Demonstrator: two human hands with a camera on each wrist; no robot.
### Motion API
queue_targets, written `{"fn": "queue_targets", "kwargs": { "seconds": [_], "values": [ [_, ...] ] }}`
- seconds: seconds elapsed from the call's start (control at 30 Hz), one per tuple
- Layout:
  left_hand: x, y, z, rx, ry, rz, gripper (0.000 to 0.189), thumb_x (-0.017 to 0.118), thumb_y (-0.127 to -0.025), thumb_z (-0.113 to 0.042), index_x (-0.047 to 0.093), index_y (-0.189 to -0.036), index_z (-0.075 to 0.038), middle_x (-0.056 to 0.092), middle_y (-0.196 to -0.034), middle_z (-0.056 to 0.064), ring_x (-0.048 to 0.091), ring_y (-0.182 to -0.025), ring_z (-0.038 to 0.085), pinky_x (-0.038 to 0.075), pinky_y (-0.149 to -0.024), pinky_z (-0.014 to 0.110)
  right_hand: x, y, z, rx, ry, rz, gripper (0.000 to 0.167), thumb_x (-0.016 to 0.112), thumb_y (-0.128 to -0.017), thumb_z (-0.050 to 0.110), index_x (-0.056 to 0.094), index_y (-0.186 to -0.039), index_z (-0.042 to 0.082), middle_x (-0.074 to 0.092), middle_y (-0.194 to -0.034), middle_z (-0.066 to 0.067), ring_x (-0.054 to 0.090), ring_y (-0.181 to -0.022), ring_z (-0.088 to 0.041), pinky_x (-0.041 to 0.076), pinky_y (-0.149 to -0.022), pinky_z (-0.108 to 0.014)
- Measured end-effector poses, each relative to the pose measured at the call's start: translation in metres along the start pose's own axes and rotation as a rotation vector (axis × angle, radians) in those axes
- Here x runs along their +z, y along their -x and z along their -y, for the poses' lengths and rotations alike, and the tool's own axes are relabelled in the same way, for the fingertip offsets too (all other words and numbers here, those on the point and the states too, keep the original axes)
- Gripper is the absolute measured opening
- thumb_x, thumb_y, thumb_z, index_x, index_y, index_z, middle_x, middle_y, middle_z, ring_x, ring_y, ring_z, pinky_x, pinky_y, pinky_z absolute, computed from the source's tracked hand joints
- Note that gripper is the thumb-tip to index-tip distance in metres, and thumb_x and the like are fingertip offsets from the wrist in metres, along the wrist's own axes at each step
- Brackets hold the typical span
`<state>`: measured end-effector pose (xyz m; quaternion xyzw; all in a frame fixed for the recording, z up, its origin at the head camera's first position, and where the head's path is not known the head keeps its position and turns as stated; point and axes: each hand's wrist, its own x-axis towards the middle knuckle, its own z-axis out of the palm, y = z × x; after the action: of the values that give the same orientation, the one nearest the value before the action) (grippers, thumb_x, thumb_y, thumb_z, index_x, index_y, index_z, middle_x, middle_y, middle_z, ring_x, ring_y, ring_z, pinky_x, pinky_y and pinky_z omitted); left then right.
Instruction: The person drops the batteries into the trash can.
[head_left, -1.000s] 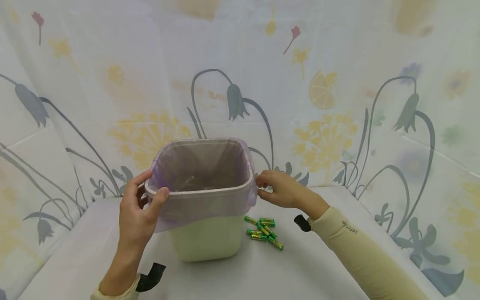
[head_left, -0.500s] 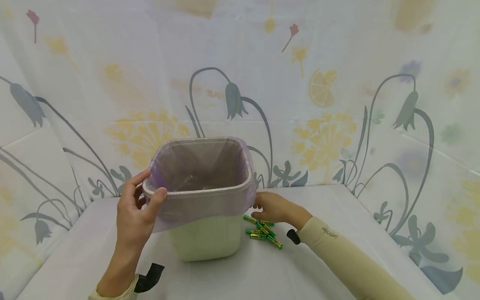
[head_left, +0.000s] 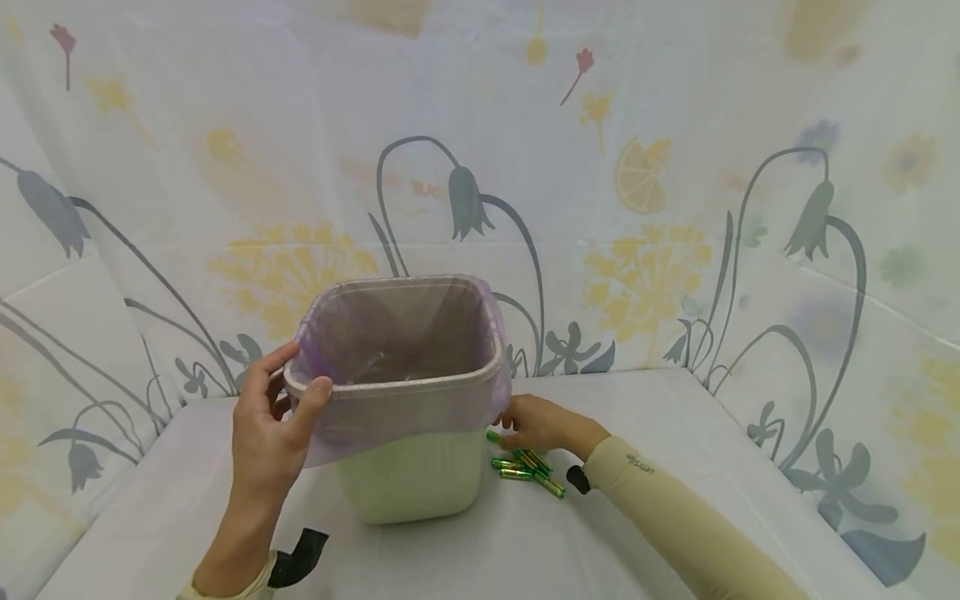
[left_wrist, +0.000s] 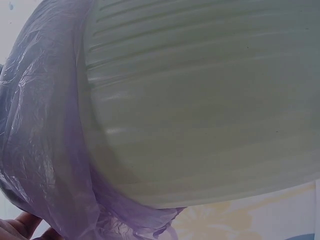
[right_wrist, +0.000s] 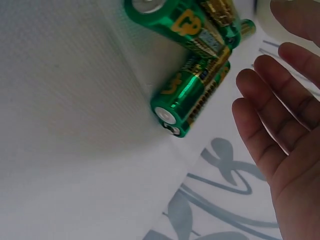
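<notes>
In the head view, a pale green trash bin (head_left: 412, 483) stands on the table, with a thin purple trash bag (head_left: 397, 414) lining it and folded over the rim. My left hand (head_left: 266, 433) grips the bin's near left corner, thumb over the rim and fingers along the outside. Several green and gold batteries (head_left: 516, 474) lie in a loose pile right of the bin. Just above the pile hovers my right hand (head_left: 543, 423), covering part of it. The right wrist view shows that hand's fingers (right_wrist: 255, 120) loosely bent beside the batteries (right_wrist: 182, 95), holding none.
A white cloth covers the table (head_left: 637, 508). Behind and at both sides hangs a flower-printed curtain (head_left: 525, 167). The bag's loose edge (left_wrist: 135, 215) hangs below the rim in the left wrist view.
My right hand has left the bag's right edge and come down and slightly left to the batteries. My left hand keeps its hold on the rim, and the bin stays in place.
</notes>
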<state>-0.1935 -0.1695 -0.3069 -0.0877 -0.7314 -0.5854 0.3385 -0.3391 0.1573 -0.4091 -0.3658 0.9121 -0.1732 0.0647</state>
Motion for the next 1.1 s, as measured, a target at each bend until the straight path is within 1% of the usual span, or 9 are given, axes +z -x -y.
{"fn": "queue_targets", "kwargs": {
  "seconds": [0.17, 0.33, 0.43, 0.63, 0.87, 1.1],
  "values": [
    [0.0, 0.0, 0.0, 0.001, 0.0, 0.0, 0.051, 0.067, -0.086, -0.008, 0.052, -0.134, -0.009, 0.052, -0.125, -0.003, 0.055, -0.105, 0.013, 0.042, -0.079, 0.015, 0.004, -0.002, -0.004, -0.002, -0.015, 0.022, 0.03, 0.07, -0.085, 0.019, 0.063, -0.113, 0.012, 0.063, -0.102, 0.001, 0.058, -0.088, -0.015, 0.048, -0.076, -0.03],
    [0.0, 0.0, 0.0, 0.001, 0.002, 0.0, 0.051, 0.066, -0.086, -0.009, 0.052, -0.135, -0.009, 0.052, -0.125, -0.003, 0.055, -0.105, 0.014, 0.043, -0.079, 0.015, 0.008, -0.006, -0.008, 0.001, -0.013, 0.019, 0.03, 0.068, -0.085, 0.017, 0.063, -0.115, 0.014, 0.063, -0.102, 0.002, 0.058, -0.087, -0.013, 0.048, -0.075, -0.029],
    [0.0, 0.0, 0.0, -0.001, -0.002, -0.003, 0.051, 0.066, -0.086, -0.009, 0.052, -0.135, -0.01, 0.052, -0.125, -0.003, 0.055, -0.105, 0.013, 0.043, -0.079, 0.014, 0.012, -0.009, -0.011, 0.011, -0.019, 0.026, 0.03, 0.068, -0.085, 0.017, 0.063, -0.114, 0.015, 0.063, -0.1, 0.003, 0.057, -0.085, -0.011, 0.048, -0.074, -0.028],
    [0.0, 0.0, 0.0, -0.009, -0.002, -0.004, 0.051, 0.067, -0.086, -0.009, 0.052, -0.135, -0.01, 0.051, -0.127, -0.003, 0.055, -0.106, 0.013, 0.043, -0.08, 0.014, 0.017, -0.012, -0.015, 0.003, -0.037, 0.039, 0.027, 0.068, -0.085, 0.012, 0.065, -0.112, 0.013, 0.062, -0.09, 0.006, 0.056, -0.079, -0.008, 0.048, -0.071, -0.027],
    [0.0, 0.0, 0.0, -0.004, 0.0, -0.003, 0.051, 0.066, -0.086, -0.009, 0.052, -0.135, -0.009, 0.052, -0.127, -0.003, 0.055, -0.106, 0.013, 0.043, -0.081, 0.014, 0.016, -0.013, -0.015, 0.012, -0.044, 0.038, 0.028, 0.067, -0.084, 0.009, 0.064, -0.112, 0.013, 0.064, -0.097, 0.004, 0.056, -0.081, -0.008, 0.048, -0.074, -0.027],
    [0.0, 0.0, 0.0, 0.001, -0.01, 0.003, 0.051, 0.066, -0.086, -0.008, 0.051, -0.135, -0.009, 0.051, -0.128, -0.002, 0.055, -0.107, 0.012, 0.043, -0.082, 0.014, 0.018, -0.014, -0.015, 0.004, -0.027, 0.033, 0.027, 0.066, -0.084, 0.008, 0.065, -0.11, 0.011, 0.062, -0.092, 0.006, 0.055, -0.079, -0.008, 0.048, -0.072, -0.026]
  ]
}}
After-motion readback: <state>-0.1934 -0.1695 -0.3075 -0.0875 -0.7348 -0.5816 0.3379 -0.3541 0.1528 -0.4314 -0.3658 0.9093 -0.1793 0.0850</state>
